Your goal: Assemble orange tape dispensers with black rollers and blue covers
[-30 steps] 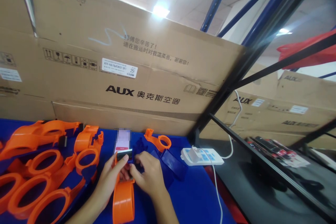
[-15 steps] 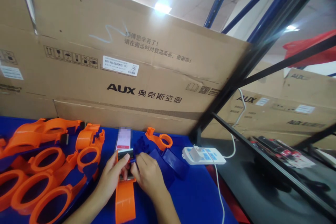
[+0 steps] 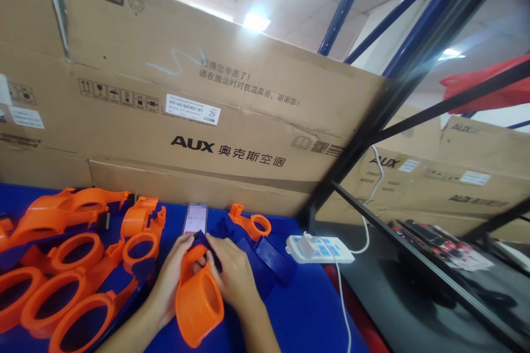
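Observation:
An orange tape dispenser [image 3: 196,306] is held between my two hands above the blue table cover [image 3: 298,314]. My left hand [image 3: 171,270] grips the head end from the left, thumb at the top. Fingers of my right hand [image 3: 232,265] close around the same end from the right, where a small dark blue piece [image 3: 201,238] shows between the hands. The dispenser's round ring hangs below them, tilted, its opening facing right. My fingertips partly hide the head end. Just beyond my hands lies a phone [image 3: 194,219] with a lit screen.
Several orange tape dispensers [image 3: 74,251] crowd the left side. Another orange dispenser [image 3: 260,225] lies ahead, near dark blue flat pieces [image 3: 275,259]. A white power strip [image 3: 318,248] with a cable sits at right, beside a black rack frame [image 3: 343,171]. A cardboard box [image 3: 248,121] stands behind.
The held tape dispenser has been turned, so its ring opening now shows to the right. Its head end, with black and metal parts visible before, is now mostly covered by my fingers.

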A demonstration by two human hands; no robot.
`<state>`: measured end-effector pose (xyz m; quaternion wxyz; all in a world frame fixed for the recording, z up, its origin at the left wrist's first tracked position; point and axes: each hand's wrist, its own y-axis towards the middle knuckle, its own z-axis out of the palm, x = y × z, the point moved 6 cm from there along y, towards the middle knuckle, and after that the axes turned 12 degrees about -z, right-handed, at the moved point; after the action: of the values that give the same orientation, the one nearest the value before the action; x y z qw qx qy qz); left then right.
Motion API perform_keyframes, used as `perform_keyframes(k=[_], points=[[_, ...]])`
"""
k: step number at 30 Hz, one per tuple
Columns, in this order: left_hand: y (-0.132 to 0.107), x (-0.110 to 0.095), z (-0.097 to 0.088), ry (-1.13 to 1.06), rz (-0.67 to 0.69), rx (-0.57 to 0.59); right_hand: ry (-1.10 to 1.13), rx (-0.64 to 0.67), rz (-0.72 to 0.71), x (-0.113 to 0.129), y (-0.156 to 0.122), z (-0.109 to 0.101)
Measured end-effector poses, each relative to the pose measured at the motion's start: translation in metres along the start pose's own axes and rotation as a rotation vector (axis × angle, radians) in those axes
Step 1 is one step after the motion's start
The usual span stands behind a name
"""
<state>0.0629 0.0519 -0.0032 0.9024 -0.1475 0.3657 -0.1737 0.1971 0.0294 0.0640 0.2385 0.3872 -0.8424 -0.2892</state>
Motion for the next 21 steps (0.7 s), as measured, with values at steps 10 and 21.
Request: perform_keyframes(k=[10,21], points=[[-0.009,-0.005,0.01,0.173,0.038,0.078,-0.068,0.042,-0.007,-0.003,-0.005,0.011],[-0.007,-0.007,0.008,0.296,0.046,0.117,-0.101,0.061,-0.021,-0.004,-0.008,0.027]])
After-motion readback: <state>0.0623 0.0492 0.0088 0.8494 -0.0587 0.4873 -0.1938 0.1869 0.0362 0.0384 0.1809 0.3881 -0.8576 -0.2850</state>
